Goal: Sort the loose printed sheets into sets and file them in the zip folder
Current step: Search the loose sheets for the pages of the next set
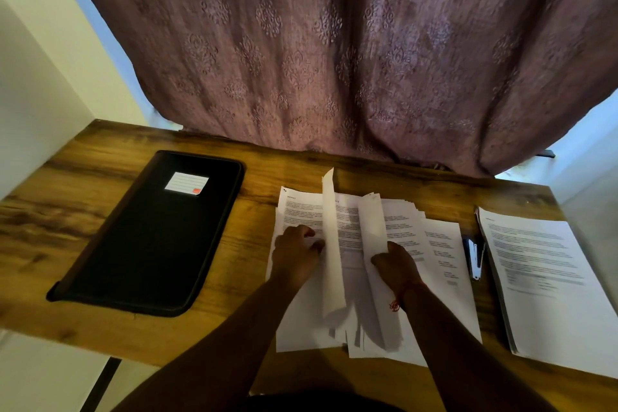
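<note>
Several loose printed sheets [438, 264] lie fanned out on the wooden table in front of me. My left hand [296, 252] lies on the left part of the pile, fingers curled at the edge of a sheet [331, 244] that stands up on edge. My right hand [398, 266] pinches another lifted sheet [373, 227] just right of it. A separate neat stack of printed sheets [548, 278] lies at the far right. The black zip folder [150, 234], closed and with a white label, lies flat at the left.
A stapler [475, 257] lies between the fanned pile and the right stack. A mauve patterned curtain [334, 43] hangs behind the wooden table [83, 197]. The table's front edge runs just below the sheets. A wall stands at the left.
</note>
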A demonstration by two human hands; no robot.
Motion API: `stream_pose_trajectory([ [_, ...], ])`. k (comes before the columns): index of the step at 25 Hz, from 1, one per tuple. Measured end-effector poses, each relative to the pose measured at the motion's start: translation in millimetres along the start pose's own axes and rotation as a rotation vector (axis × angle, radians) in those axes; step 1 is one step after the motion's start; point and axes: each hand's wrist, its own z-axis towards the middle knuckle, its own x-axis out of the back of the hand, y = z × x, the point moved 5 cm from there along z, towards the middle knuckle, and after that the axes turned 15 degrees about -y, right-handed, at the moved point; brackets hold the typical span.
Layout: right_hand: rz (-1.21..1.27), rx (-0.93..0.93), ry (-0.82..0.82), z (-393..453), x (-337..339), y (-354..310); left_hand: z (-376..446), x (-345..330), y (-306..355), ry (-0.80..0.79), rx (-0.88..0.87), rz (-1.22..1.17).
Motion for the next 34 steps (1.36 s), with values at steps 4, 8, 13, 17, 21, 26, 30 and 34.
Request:
stream_pose_trajectory([
  [4, -0.013, 0.015, 0.001, -0.7, 0.0, -0.6, 1.2, 10.3, -18.7, 0.129, 0.099, 0.152],
  [8, -0.008, 0.023, -0.006, -0.6, -0.3, -0.8, -6.6, 17.0, -14.7, 0.188, 0.097, 0.156],
  [13, -0.005, 0.040, -0.023, -0.6, -0.1, -0.7, -20.4, 26.9, 5.4, 0.207, -0.128, 0.093],
  [17, -0.018, 0.024, -0.015, 0.1, -0.2, -1.0, -19.9, 10.0, 11.6, 0.039, -0.146, 0.027],
  [21, -0.020, 0.027, 0.000, 0.0, -0.8, 0.9, -10.4, 9.8, 0.1, 0.017, -0.057, -0.136],
  [26, -0.015, 0.055, -0.013, 0.3, -0.3, 0.3, -13.1, 12.1, -15.8, -0.005, 0.070, 0.067],
  [30, -0.007, 0.050, -0.010, 1.1, -0.8, 1.6, -11.4, 10.8, -14.7, 0.007, 0.070, -0.027],
  [34, -0.005, 0.042, -0.005, 1.4, -0.7, 1.7, -10.3, 5.1, 0.4, 0.043, -0.044, 0.276],
])
